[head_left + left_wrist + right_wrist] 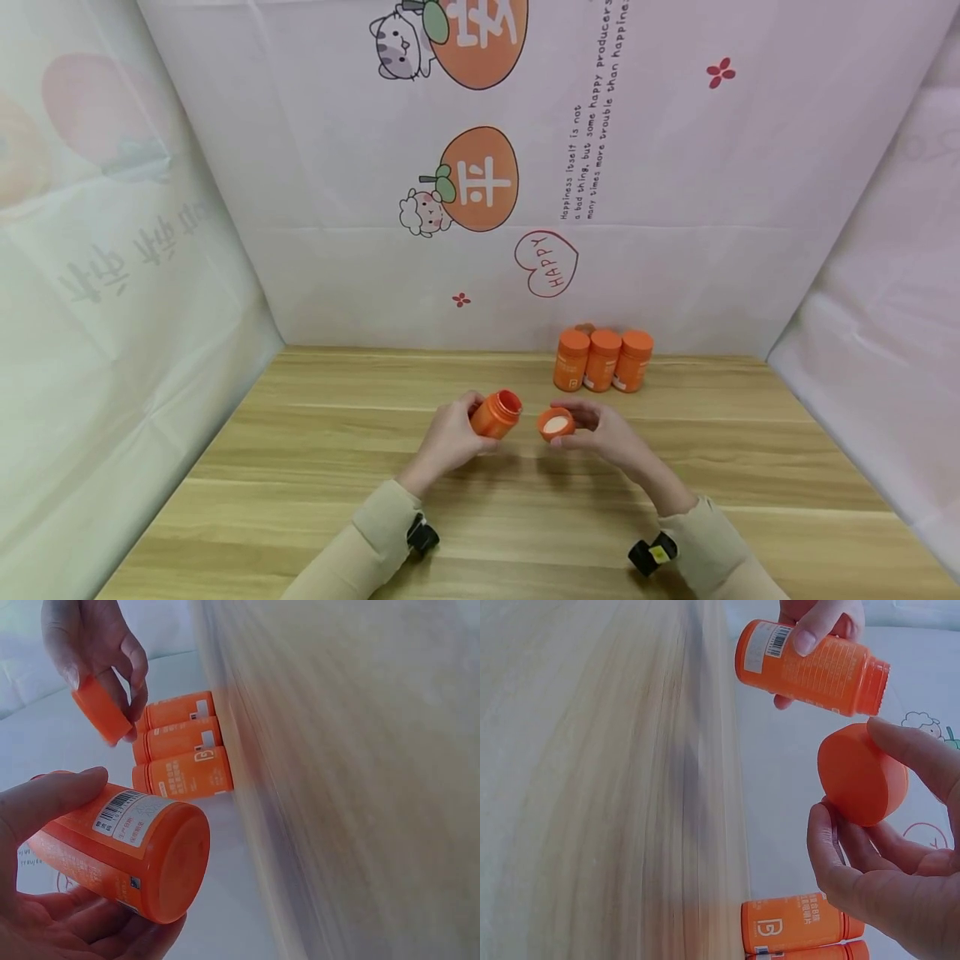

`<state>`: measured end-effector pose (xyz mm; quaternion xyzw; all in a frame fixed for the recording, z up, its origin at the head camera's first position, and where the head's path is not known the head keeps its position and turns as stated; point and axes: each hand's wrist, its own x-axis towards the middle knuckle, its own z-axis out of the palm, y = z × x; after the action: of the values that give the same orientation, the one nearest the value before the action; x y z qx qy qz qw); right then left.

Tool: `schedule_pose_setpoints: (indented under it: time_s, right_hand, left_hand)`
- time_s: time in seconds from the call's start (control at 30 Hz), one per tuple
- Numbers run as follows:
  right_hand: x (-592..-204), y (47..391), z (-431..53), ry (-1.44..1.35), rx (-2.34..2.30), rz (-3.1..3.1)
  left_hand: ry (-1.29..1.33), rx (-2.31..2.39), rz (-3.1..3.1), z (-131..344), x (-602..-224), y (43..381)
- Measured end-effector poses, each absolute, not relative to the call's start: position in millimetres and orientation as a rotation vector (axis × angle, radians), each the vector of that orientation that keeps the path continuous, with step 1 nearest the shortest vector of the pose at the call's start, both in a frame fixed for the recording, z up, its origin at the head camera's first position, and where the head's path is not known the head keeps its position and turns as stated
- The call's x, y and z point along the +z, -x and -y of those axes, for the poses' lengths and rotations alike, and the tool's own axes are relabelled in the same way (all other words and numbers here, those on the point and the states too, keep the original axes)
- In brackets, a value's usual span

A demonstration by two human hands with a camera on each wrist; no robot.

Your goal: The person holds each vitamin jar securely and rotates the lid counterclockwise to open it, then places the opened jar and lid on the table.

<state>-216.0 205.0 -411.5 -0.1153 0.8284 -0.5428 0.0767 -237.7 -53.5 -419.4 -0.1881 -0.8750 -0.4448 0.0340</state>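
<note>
My left hand (454, 433) grips an orange pill bottle (491, 419), tilted with its open mouth toward the right and up. A white label with a barcode (124, 814) shows on the bottle near its base. In my right hand (611, 433) is the orange screw cap (556, 424), pinched between thumb and fingers, its pale liner facing the bottle side. In the right wrist view the cap's outer top (855, 776) shows. Bottle and cap are apart, both held above the table.
Three capped orange bottles (600, 362) stand in a row at the back of the wooden table (337, 467), close to the white printed backdrop (337, 275). Something orange-brown (585, 327) shows partly behind them. White cloth walls (885, 317) flank the table.
</note>
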Motion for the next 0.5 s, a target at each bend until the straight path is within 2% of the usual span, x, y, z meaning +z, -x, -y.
schedule_pose_setpoints:
  time_s: [0.5]
  right_hand:
    - [-417.3, 218.7, -215.6, 0.373, -1.641, -2.505]
  left_hand:
    - [0.550, -1.391, 2.681, 61.4, -422.1, 243.8]
